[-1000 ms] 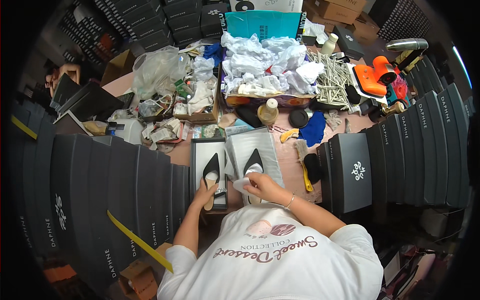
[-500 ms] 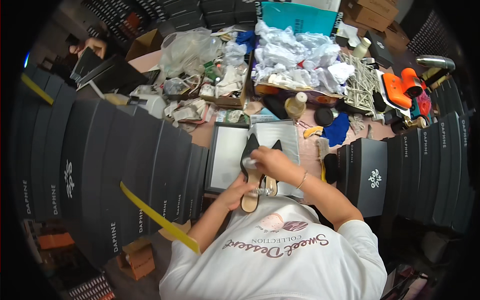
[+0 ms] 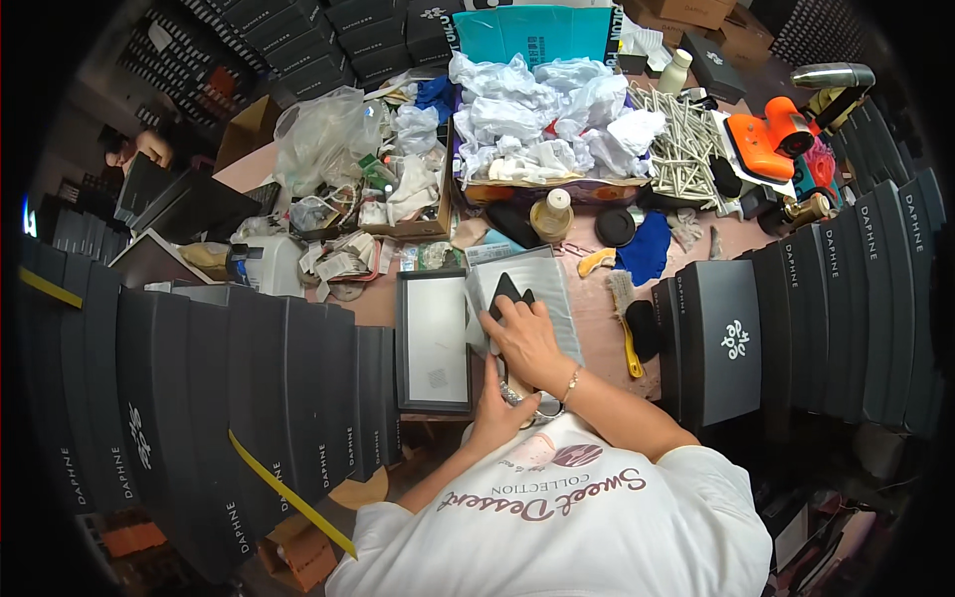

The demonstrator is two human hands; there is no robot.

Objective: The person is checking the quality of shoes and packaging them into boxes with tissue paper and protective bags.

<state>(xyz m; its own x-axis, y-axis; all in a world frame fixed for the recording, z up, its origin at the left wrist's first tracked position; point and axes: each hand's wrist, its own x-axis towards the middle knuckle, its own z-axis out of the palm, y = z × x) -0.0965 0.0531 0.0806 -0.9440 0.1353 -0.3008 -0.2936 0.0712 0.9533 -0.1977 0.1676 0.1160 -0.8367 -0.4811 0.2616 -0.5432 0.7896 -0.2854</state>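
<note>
Broadly, tall rows of matte black shoe boxes [image 3: 249,398] wall in the workspace on both sides, their flat cardboard lids bent into curves by the lens, with a yellow strip [image 3: 293,495] lying slantwise across the left-hand row. Between them sits a pinkish table [image 3: 597,308], most of its top buried under clutter. At its far edge a wide carton [image 3: 542,129] is heaped with crumpled white tissue paper, soft and creased, and beside it lies a loose bundle of pale thin sticks [image 3: 681,144]. An orange and black handheld tool [image 3: 771,139] rests further right. Nearer the person, an open black box tray [image 3: 434,340] with a pale lining lies flat, and just beside it a second box holds white tissue [image 3: 547,289]. On that tissue lies a black pointed shoe [image 3: 509,292], toe aimed away from the person. The right hand [image 3: 527,338] presses down over the shoe's rear part, fingers spread and curled over it, grasping it. The left hand [image 3: 497,403] is closed around the shoe's heel end near a glittery buckle, though what it grips is largely hidden beneath the right wrist. A small yellow-handled brush [image 3: 625,318] lies to the right.
</note>
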